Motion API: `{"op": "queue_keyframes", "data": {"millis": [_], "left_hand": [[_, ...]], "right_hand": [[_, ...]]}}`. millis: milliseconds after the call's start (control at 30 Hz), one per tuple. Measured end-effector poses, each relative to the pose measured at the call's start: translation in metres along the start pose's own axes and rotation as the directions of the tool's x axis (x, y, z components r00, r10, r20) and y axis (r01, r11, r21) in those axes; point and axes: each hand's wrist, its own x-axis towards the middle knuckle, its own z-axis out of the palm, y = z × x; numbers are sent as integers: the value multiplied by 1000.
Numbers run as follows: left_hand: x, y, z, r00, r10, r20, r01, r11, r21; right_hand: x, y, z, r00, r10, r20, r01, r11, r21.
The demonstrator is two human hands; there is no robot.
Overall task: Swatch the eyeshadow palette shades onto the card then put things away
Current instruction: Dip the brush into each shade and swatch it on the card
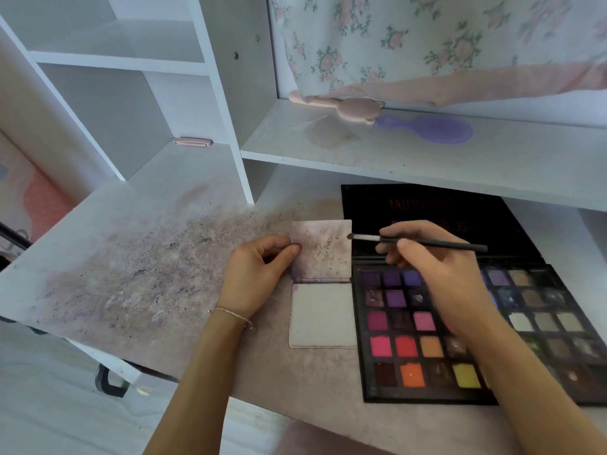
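A large black eyeshadow palette (410, 349) lies open on the desk at the right, with several coloured pans and its lid (427, 205) flat behind. Left of it lies a folded card (323, 315); its upper half is smudged purple and speckled, its lower half is pale. My left hand (259, 277) pinches the upper half's left edge. My right hand (437, 267) hovers over the palette and grips a thin black brush (437, 243). The brush's tip sits at the card's upper right edge.
The desk top (138, 270) is stained with purple powder on the left. A raised shelf (394, 152) behind holds a purple hairbrush (433, 128) and a pink bear-shaped item (348, 108). White cubbies (131, 93) stand at the back left. A floral cloth (427, 37) hangs above.
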Motion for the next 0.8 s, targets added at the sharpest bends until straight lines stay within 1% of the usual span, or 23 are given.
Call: {"op": "queue_keyframes", "data": {"millis": [67, 167, 267, 333, 433, 633, 800], "left_hand": [[0, -1, 0, 1000, 4, -6, -4, 1000, 1], [1, -2, 0, 1000, 11, -3, -11, 1000, 1], [1, -1, 1, 1000, 23, -5, -23, 1000, 10], [0, 0, 2, 999, 40, -14, -40, 999, 8], [0, 0, 3, 998, 53, -23, -53, 999, 6], [1, -1, 3, 999, 48, -25, -48, 999, 8], [1, -1, 3, 999, 46, -28, -46, 999, 17]], "right_hand": [[-4, -3, -13, 1000, -6, -9, 5, 999, -37], [-11, -1, -27, 998, 12, -62, -18, 996, -93], [-18, 6, -33, 992, 14, -123, -33, 987, -154], [-20, 12, -33, 990, 15, -140, -43, 978, -203], [-20, 19, -33, 991, 50, -128, -79, 970, -231], [-20, 22, -32, 992, 40, -117, -72, 956, -285], [-20, 24, -33, 993, 68, -97, -95, 943, -319]]}}
